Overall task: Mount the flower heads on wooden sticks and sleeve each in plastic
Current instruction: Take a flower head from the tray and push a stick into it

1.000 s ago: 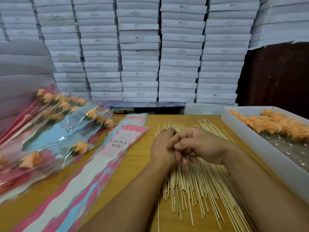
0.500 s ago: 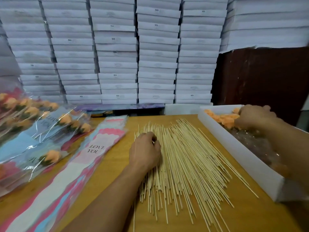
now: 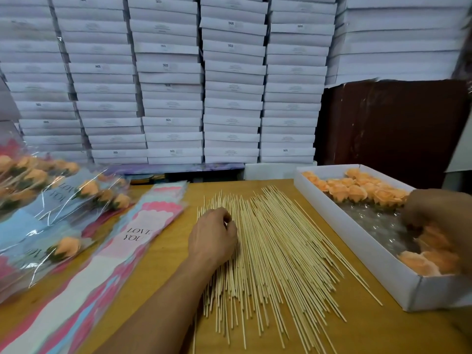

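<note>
Right hand (image 3: 434,213) shifted nearer in flower box (image 3: 357,241) (blurred), left hand (image 3: 213,237) on sticks (image 3: 275,251)

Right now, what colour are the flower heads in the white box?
Pale orange, a peach tone. The flower heads show best in the head view.

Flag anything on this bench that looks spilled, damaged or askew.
Nothing looks damaged. The wooden sticks lie in a loose fan on the table, a few straying toward the white box of flower heads. That looks like working stock, not a spill.
</note>
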